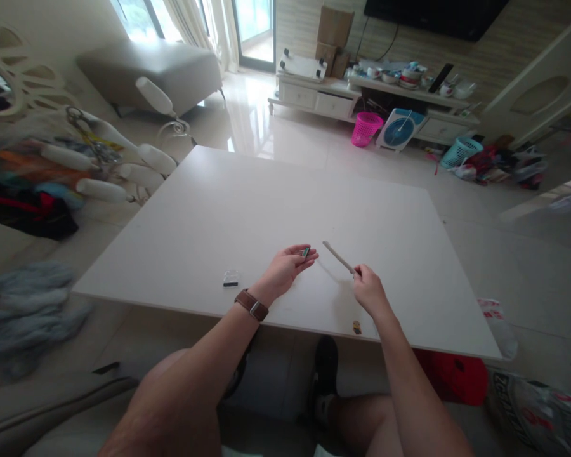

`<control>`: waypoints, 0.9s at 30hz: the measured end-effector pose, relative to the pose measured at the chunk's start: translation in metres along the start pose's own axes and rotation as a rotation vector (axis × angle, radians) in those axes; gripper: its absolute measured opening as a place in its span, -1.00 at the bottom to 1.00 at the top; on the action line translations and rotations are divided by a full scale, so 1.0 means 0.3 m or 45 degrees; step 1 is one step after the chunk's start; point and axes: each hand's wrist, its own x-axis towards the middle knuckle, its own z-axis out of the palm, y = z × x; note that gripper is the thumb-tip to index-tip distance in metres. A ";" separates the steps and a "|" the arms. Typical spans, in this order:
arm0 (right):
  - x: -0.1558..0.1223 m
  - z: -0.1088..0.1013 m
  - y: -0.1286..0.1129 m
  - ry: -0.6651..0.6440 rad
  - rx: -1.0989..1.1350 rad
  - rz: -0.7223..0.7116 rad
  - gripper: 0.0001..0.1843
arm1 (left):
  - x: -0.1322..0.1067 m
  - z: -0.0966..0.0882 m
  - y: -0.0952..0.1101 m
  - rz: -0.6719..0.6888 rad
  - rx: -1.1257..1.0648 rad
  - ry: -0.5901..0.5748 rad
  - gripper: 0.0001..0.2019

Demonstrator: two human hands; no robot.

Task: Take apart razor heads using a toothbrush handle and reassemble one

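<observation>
A small green piece (pixel 306 252) was held up over the surface (pixel 285 197) in the left hand (pixel 285 268), its thumb brought against it and the fingers stretched out beyond, seemingly so that the green face could be seen. And across from it, a thin pale stick (pixel 339 257) was gripped near its lower end by the closed right hand (pixel 370 291), apparently so that most of its length was left free. Its far tip was pointed up and toward the left hand, just beside those fingertips, with a gap to be seen between. So the green piece was placed left of the tip, within the left hand's grip. Nearer the front edge, a clear case (pixel 231 280) was set to the left and a small yellow-and-dark object (pixel 356 327) below the right hand, both untouched.
</observation>
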 end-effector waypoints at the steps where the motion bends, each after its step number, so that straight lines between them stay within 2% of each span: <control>1: -0.010 -0.020 -0.004 0.010 0.096 0.035 -0.87 | 0.005 -0.001 -0.004 0.007 0.009 0.004 -0.76; 5: -0.056 -0.073 -0.026 -0.026 0.477 0.059 -0.57 | 0.020 -0.002 -0.030 0.052 0.079 -0.009 -0.78; 8: -0.080 -0.078 -0.042 -0.045 0.557 0.011 -0.48 | 0.027 0.007 -0.055 0.091 0.093 -0.053 -0.80; 13: -0.098 -0.065 -0.074 -0.016 0.367 -0.091 -0.48 | 0.035 0.026 -0.092 0.152 0.082 -0.127 -0.82; 17: -0.105 -0.078 -0.093 0.151 0.113 -0.117 -0.50 | 0.041 0.026 -0.108 0.135 0.107 -0.147 -0.80; 19: -0.107 -0.087 -0.096 0.211 0.088 -0.117 -0.50 | 0.042 0.022 -0.109 0.123 0.092 -0.111 -0.70; 22: -0.108 -0.091 -0.097 0.131 0.075 -0.158 -0.49 | 0.039 0.017 -0.105 0.131 0.052 -0.091 -0.57; 24: -0.109 -0.089 -0.100 0.123 0.042 -0.150 -0.50 | 0.035 0.018 -0.100 0.124 0.051 -0.098 -0.56; 27: -0.110 -0.085 -0.108 0.220 0.044 -0.118 -0.51 | 0.027 0.020 -0.093 0.102 0.054 -0.091 -0.57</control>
